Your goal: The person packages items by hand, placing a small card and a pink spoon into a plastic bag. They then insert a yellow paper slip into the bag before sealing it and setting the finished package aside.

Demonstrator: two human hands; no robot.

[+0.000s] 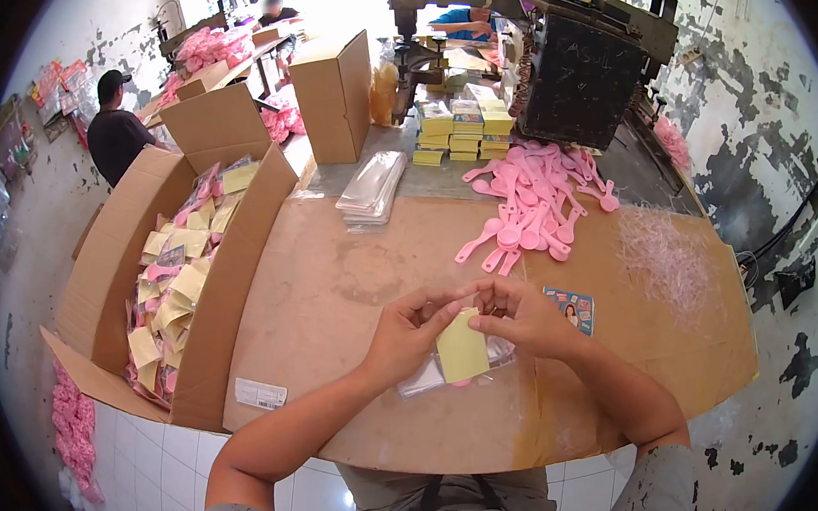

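Note:
Near the front of the cardboard-covered table, my left hand (410, 328) and my right hand (523, 316) are closed at the top of a yellow card (463, 350), fingertips pinching its upper edge from both sides. A bit of pink shows below the card's lower edge; what it belongs to is mostly hidden. Clear plastic bags (420, 380) lie flat under the card and hands. Beside my right hand rests a blue printed card (572, 309) with a picture on it. Beyond both hands is a pile of pink plastic spoons (528, 213).
An open carton (210, 347) at left holds many packed yellow cards and pink items. A stack of clear bags (371, 190) lies behind. Card stacks (462, 130) stand by a black machine (581, 72). Plastic shreds (664, 260) lie right. A person (117, 131) is at far left.

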